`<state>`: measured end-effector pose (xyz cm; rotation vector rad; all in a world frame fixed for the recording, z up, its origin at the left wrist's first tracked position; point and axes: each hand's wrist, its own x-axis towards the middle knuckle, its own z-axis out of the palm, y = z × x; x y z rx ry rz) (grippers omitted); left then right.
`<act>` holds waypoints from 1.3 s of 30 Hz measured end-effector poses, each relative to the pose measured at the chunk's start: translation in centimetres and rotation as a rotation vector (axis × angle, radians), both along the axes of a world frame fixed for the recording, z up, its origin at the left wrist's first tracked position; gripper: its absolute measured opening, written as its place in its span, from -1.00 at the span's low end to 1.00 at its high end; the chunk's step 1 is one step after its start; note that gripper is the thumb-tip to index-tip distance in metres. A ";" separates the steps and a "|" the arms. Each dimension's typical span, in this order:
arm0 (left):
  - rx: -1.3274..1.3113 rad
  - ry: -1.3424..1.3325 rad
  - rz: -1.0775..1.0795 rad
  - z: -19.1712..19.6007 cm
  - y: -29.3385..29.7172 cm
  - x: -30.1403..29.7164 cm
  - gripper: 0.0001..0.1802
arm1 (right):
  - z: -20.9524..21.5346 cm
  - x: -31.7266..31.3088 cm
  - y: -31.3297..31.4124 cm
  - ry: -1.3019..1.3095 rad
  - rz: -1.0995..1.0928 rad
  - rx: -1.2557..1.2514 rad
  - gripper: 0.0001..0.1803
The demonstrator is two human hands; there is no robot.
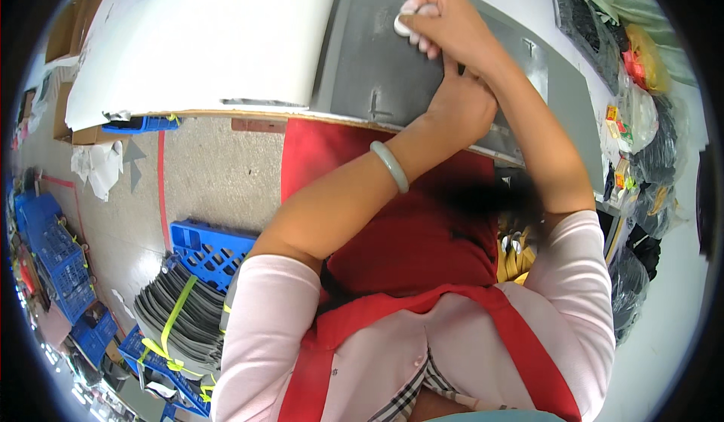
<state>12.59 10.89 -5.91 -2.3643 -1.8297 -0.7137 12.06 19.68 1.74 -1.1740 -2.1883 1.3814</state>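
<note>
My right hand [446, 28] is closed around a small white rounded piece [402, 24], whose exact kind I cannot make out. It is over the upper part of a dark grey sheet [403, 94] with whitish smudges and corner-shaped marks. Just below my right wrist, my left hand [464, 105] rests on the same sheet with its index finger stretched out; its other fingers are partly hidden. A pale green bangle [390, 167] circles my left wrist.
A large white sheet [204, 37] covers the worktable's left side. Below left are a blue plastic crate [207, 252] and a stack of dark sheets [177, 320] tied with yellow-green strap. Black plastic bags [656, 139] line the right side. A red apron hangs before me.
</note>
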 end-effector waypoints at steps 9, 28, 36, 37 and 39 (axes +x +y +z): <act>0.157 -0.175 -0.070 -0.6 -0.2 -0.5 -0.50 | 1.9 0.8 -7.6 -0.290 0.290 -0.034 -0.80; 0.242 0.326 0.196 -2.5 1.5 1.1 -0.62 | 2.0 1.9 -10.8 -0.436 0.389 0.597 -0.80; 0.159 -0.065 0.028 -2.0 -0.1 -0.7 -0.59 | 2.7 7.3 -6.6 -0.047 0.069 0.259 -0.71; 0.164 -0.070 0.020 -1.1 0.0 -0.4 -0.59 | 1.9 10.2 -4.6 0.083 -0.082 0.206 -0.69; -0.059 -0.006 -0.015 1.6 -0.1 0.2 -0.58 | 0.2 16.9 -0.6 -0.088 -0.387 0.441 -0.68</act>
